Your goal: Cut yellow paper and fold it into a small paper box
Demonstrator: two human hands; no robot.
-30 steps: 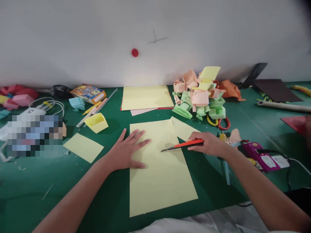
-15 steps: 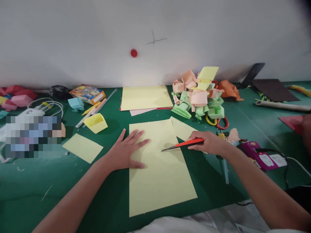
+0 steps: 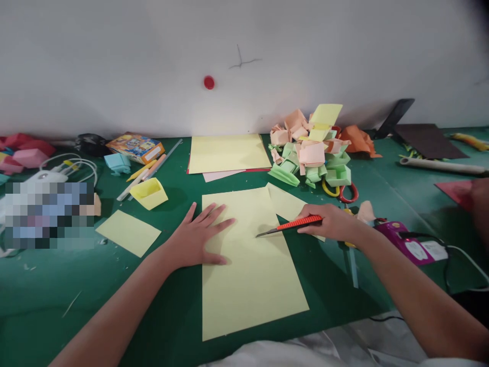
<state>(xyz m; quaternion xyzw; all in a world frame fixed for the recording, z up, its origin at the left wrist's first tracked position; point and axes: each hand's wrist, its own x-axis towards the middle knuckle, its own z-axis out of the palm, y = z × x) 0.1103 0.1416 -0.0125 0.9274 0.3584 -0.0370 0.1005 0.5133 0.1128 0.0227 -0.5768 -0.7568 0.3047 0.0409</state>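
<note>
A large pale yellow sheet of paper [image 3: 252, 290] lies flat on the green table before me. My left hand [image 3: 198, 237] rests on its left part with the fingers spread. From the right, my right hand [image 3: 328, 224] grips a red utility knife [image 3: 300, 223]; its dark blade points left over the sheet's middle. Whether the tip touches the paper I cannot tell. Another pale yellow piece [image 3: 288, 201] shows beyond the sheet's right edge, partly behind my right hand. A small yellow rectangle of paper [image 3: 130, 233] lies left of my left hand, near a folded yellow paper box [image 3: 150, 192].
Folded paper boxes [image 3: 313, 153] are heaped at the back right, with scissors [image 3: 348, 192] beside them. Yellow sheets [image 3: 229, 153] are stacked by the wall. A purple device [image 3: 410, 242] with cables sits right. Someone else's hand [image 3: 480, 204] shows at the right edge.
My right hand and the utility knife have shifted very slightly to the right over the sheet. My left hand stays spread in place on the paper.
</note>
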